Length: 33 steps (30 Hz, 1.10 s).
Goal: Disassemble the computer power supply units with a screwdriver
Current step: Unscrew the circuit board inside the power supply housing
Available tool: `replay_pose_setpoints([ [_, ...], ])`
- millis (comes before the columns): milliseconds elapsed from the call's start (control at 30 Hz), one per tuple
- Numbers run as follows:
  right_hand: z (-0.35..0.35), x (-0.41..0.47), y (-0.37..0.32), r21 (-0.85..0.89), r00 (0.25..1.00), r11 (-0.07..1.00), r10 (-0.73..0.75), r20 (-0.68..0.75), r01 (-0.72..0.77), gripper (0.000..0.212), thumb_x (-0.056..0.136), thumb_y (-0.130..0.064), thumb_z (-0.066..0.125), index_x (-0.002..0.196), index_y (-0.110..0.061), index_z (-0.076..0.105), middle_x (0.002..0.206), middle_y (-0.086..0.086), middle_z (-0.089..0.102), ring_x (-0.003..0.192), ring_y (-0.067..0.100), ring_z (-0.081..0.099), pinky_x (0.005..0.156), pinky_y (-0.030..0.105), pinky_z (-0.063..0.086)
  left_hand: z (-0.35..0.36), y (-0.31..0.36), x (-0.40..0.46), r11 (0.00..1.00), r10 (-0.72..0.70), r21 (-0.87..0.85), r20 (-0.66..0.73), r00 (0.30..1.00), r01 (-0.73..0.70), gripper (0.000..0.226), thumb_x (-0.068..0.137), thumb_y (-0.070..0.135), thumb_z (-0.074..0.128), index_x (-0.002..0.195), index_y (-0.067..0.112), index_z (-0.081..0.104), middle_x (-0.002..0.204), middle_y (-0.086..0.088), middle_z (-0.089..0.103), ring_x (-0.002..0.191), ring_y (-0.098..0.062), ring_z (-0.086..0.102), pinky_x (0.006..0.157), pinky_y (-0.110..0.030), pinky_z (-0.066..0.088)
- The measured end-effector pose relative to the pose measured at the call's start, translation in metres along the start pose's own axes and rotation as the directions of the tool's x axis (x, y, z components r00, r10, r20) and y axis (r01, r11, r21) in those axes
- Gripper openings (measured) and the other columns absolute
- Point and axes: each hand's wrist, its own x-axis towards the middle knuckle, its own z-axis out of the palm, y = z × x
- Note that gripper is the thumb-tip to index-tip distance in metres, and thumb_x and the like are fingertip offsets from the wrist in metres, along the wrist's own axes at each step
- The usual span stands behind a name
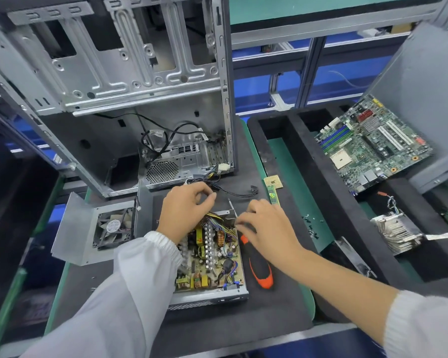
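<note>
Open PSU (212,264) w/ board inside, both hands curled at its far edge: left (184,210) on wires, right (267,226) pinching sth unclear; screwdriver (259,267) just beside.

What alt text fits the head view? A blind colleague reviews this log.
A person's left hand and right hand work at the far end of an opened power supply on a dark mat; an orange-and-black screwdriver lies beside it. An empty computer case stands behind, a motherboard at right.
</note>
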Motion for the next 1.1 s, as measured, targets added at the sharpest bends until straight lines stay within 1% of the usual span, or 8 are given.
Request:
replay_pose_setpoints([
  [100, 0.008, 0.012, 0.003, 0.005, 0.997, 0.999, 0.053, 0.050, -0.053, 0.020, 0.093, -0.038, 0.057, 0.102, -0.032, 0.073, 0.089, -0.009, 0.046, 0.099, 0.016, 0.045, 0.077, 0.031, 0.023, 0.002, -0.002, 0.000, 1.000, 0.004, 0.000, -0.004, 1.000, -0.004, 0.017, 0.088, 0.028, 0.067, 0.071, 0.029, 0.063, 0.041, 0.007, 0.033, 0.045, -0.007, 0.036, 0.052, -0.027, 0.028],
  [200, 0.016, 0.010, 0.003, 0.017, 0.993, 0.995, 0.093, 0.078, -0.095, 0.017, 0.091, -0.034, 0.059, 0.101, -0.033, 0.074, 0.084, -0.010, 0.040, 0.099, 0.017, 0.047, 0.073, 0.031, 0.020, 0.003, -0.004, 0.001, 1.000, -0.001, -0.024, 0.001, 1.000, 0.001, 0.017, 0.088, 0.027, 0.067, 0.072, 0.026, 0.065, 0.041, 0.007, 0.032, 0.045, -0.007, 0.034, 0.053, -0.027, 0.028],
  [400, 0.018, 0.016, -0.006, 0.051, 0.958, 0.958, 0.277, 0.073, -0.281, 0.011, 0.086, -0.035, 0.065, 0.085, -0.029, 0.074, 0.068, -0.010, 0.032, 0.089, 0.017, 0.054, 0.073, 0.030, 0.026, 0.004, -0.004, 0.002, 0.999, -0.009, -0.030, 0.003, 1.000, 0.009, 0.016, 0.089, 0.028, 0.066, 0.073, 0.025, 0.066, 0.041, 0.007, 0.033, 0.044, -0.007, 0.033, 0.052, -0.027, 0.031],
  [633, 0.022, 0.013, -0.013, -0.033, 0.971, 0.971, 0.237, 0.040, -0.236, 0.015, 0.089, -0.024, 0.058, 0.085, -0.027, 0.072, 0.080, -0.008, 0.041, 0.090, 0.017, 0.053, 0.069, 0.031, 0.024, 0.005, -0.003, 0.001, 1.000, -0.017, -0.026, 0.002, 1.000, 0.017, 0.016, 0.090, 0.030, 0.064, 0.076, 0.023, 0.067, 0.041, 0.008, 0.035, 0.044, -0.007, 0.034, 0.053, -0.026, 0.032],
  [733, 0.020, 0.014, -0.012, -0.010, 0.970, 0.972, 0.234, 0.065, -0.234, 0.014, 0.089, -0.023, 0.058, 0.087, -0.024, 0.072, 0.083, -0.007, 0.045, 0.091, 0.019, 0.055, 0.070, 0.031, 0.029, 0.005, -0.003, 0.001, 1.000, -0.014, -0.025, -0.006, 1.000, 0.014, 0.016, 0.090, 0.030, 0.064, 0.076, 0.023, 0.067, 0.041, 0.007, 0.034, 0.045, -0.007, 0.035, 0.054, -0.027, 0.033],
  [900, 0.019, 0.017, -0.010, -0.002, 0.973, 0.979, 0.204, 0.105, -0.205, 0.016, 0.089, -0.022, 0.058, 0.093, -0.017, 0.072, 0.094, 0.003, 0.058, 0.093, 0.024, 0.057, 0.075, 0.032, 0.039, 0.006, -0.004, 0.002, 1.000, 0.010, -0.024, -0.015, 1.000, -0.011, 0.016, 0.091, 0.027, 0.063, 0.075, 0.023, 0.067, 0.041, 0.007, 0.032, 0.047, -0.008, 0.035, 0.056, -0.027, 0.032],
  [1000, 0.020, 0.015, -0.008, 0.035, 0.976, 0.980, 0.190, 0.102, -0.195, 0.014, 0.089, -0.021, 0.059, 0.092, -0.016, 0.072, 0.088, 0.001, 0.053, 0.089, 0.024, 0.057, 0.071, 0.031, 0.039, 0.007, -0.005, 0.002, 0.999, 0.019, -0.026, -0.026, 0.999, -0.019, 0.016, 0.091, 0.027, 0.064, 0.075, 0.023, 0.067, 0.040, 0.007, 0.031, 0.046, -0.008, 0.035, 0.055, -0.027, 0.034],
  [1100, 0.016, 0.012, -0.007, 0.130, 0.969, 0.962, 0.230, 0.096, -0.241, 0.009, 0.086, -0.021, 0.063, 0.086, -0.018, 0.072, 0.078, -0.004, 0.047, 0.082, 0.019, 0.056, 0.066, 0.027, 0.038, 0.007, -0.006, 0.002, 0.999, 0.032, -0.029, -0.027, 0.999, -0.032, 0.017, 0.091, 0.028, 0.063, 0.075, 0.023, 0.067, 0.039, 0.007, 0.031, 0.045, -0.008, 0.035, 0.055, -0.027, 0.034],
])
